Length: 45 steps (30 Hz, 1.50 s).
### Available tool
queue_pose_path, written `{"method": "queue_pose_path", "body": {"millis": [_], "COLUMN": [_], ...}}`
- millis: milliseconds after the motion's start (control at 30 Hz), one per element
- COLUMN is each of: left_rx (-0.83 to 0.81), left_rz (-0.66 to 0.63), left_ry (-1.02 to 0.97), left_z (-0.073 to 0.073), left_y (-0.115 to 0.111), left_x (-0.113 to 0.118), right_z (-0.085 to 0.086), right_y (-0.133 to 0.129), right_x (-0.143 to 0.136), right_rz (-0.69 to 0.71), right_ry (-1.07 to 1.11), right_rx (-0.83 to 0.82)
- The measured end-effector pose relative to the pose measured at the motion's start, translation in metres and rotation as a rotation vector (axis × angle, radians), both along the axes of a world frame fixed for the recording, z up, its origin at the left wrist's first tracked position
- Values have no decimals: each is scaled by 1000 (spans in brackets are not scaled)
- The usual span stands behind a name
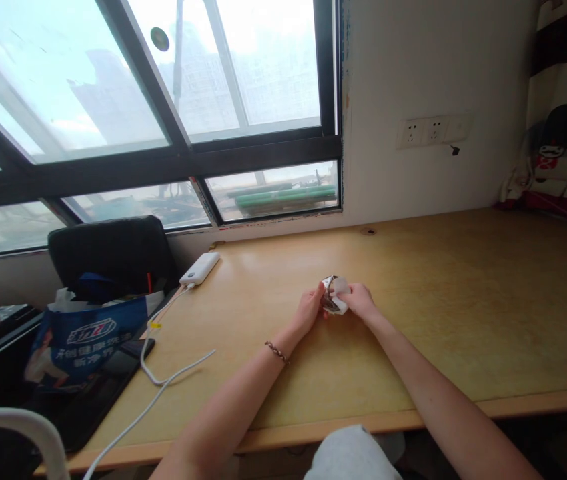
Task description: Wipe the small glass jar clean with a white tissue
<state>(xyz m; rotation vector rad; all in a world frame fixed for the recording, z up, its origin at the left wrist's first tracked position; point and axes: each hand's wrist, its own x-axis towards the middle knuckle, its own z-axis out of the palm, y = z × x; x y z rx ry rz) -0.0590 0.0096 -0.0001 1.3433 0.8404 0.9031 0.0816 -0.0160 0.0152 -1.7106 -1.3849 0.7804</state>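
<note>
Above the middle of the wooden table (428, 307), a small round object (332, 305), dark and shiny with pale parts, is held between both hands. My left hand (309, 308) has its fingers closed round the left side of it. On the right side, my right hand (359, 300) pinches something white (341, 287), like a tissue or cloth, against the object. The fingertips are partly hidden, and the exact kind of object is too small to tell.
A white power bank (200, 269) with a white cable (163, 383) lies at the table's left edge. Left of the table are a black chair (113, 250) and a blue bag (96, 337). A window and wall sockets (434, 131) are behind.
</note>
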Motion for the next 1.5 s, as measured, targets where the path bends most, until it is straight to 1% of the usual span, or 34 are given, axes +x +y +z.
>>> {"method": "queue_pose_path", "body": {"millis": [33, 100, 167, 233, 300, 367, 467, 500, 567, 667, 733, 833, 933, 1000, 1100, 1167, 1267, 1367, 1433, 1500], "left_rx": [9, 23, 28, 27, 35, 53, 89, 95, 97, 62, 24, -17, -35, -40, -39, -35, -43, -47, -30, 2], "left_rz": [-14, -23, -11, -9, -47, -96, -129, -132, -134, -139, -133, -107, -72, -74, -112, -107, -21, 83, 99, 80], "left_ry": [23, 50, 43, 27, 33, 58, 81, 79, 67, 43, 12, -72, -142, -143, -116, -102, -70, -19, 15, 42], "left_z": [0, -1, -1, 0, 1, 3, 5, 5, 6, 6, 6, 6, 6, 5, 4, 3, 4, 5, 6, 4], "left_y": [0, 0, 0, 0, -2, -4, -7, -7, -6, -5, -3, -3, -3, -2, -2, -2, -2, -2, -3, -2], "left_x": [0, 1, 1, 1, 2, 3, 4, 4, 4, 2, 1, 0, -1, -1, -1, 0, 0, -1, -1, -2], "right_z": [0, 1, 3, 4, 3, -1, -5, -6, -4, 3, 8, 10, 7, 5, 4, 4, 6, 7, 8, 7], "right_y": [0, -1, -2, -3, -2, 1, 6, 6, 5, 1, -2, -4, -3, -2, -3, -4, -6, -6, -6, -5], "right_x": [1, 1, 0, -1, -2, -2, -1, 0, 1, 3, 4, 4, 3, 4, 4, 3, 1, -1, -2, -2], "right_rz": [-45, -81, -109, -130, -156, -162, -101, -77, -72, -140, -173, -148, -73, -45, -55, -79, -87, -41, -8, -1], "right_ry": [-139, -331, -443, -483, -448, -339, -137, -103, -135, -311, -390, -414, -362, -341, -403, -481, -541, -489, -428, -381], "right_rx": [2, 13, 41, 72, 82, 49, -41, -62, -49, 90, 178, 237, 244, 228, 222, 224, 208, 214, 220, 203]}}
